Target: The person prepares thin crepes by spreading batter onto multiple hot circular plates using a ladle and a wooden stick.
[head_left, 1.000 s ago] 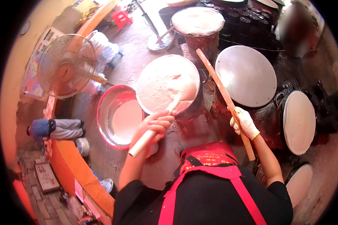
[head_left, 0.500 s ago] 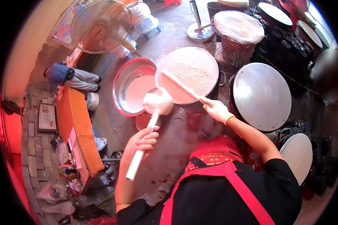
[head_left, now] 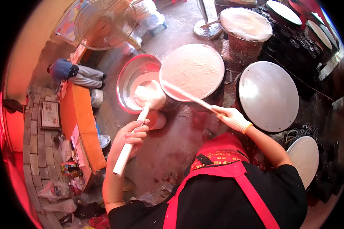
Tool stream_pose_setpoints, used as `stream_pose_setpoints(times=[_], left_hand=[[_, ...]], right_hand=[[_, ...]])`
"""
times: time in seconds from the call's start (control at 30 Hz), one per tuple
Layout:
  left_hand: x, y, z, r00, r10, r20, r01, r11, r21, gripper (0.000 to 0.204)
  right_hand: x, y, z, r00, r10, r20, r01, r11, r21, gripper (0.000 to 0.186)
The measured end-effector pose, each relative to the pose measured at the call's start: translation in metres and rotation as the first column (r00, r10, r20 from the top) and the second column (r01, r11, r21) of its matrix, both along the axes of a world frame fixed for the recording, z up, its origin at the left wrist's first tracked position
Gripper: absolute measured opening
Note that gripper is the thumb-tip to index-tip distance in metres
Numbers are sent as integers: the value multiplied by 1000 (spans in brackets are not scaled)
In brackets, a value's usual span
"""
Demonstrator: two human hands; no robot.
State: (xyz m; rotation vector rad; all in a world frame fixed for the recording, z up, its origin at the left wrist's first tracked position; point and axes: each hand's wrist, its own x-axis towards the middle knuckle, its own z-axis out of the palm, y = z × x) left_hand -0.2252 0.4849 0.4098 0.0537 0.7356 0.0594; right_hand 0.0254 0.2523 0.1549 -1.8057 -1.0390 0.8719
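Observation:
My left hand (head_left: 129,139) is closed round the white handle of a ladle (head_left: 143,114). Its bowl is heaped with pale batter and hangs over the near edge of a wide metal basin (head_left: 121,78) holding more batter (head_left: 146,76). In a white glove with a yellow cuff, my right hand (head_left: 236,119) grips a long, flat scraper (head_left: 185,94). That blade slants across the near left part of a round griddle (head_left: 221,79), whose top is coated with a layer of batter (head_left: 193,70).
Right of it stands a bare metal griddle (head_left: 268,97); behind, another griddle (head_left: 245,23) carries a pale sheet. A small pot (head_left: 156,120) sits below the basin. At left are an orange counter (head_left: 84,126), a standing fan (head_left: 105,26) and a person leaning over (head_left: 74,74).
My left hand has moved left and slightly down, bringing the loaded ladle over the basin's near edge. My right hand has shifted right and slightly nearer with the scraper, whose blade remains over the griddle.

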Motion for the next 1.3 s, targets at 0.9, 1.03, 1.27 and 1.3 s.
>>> stream_pose_setpoints(times=[0.9,1.03,1.27,1.3], left_hand=[[309,-257,-171,739,-551,-388,-199,-728,656,25],[305,-292,-219,714,-630,-306,234,-197,952,21],[327,-319,-243,799,-601,-35,255,285,924,19],[330,-316,-242,807,-591,-7,231,304,924,21]], right_hand=[[-56,-281,58,264,-881,-394,929,342,-142,43],[-84,-261,13,21,-616,-787,971,201,-131,45],[-74,-241,-62,132,-967,220,978,163,132,50],[-70,-239,-60,141,-951,275,986,159,42,50]])
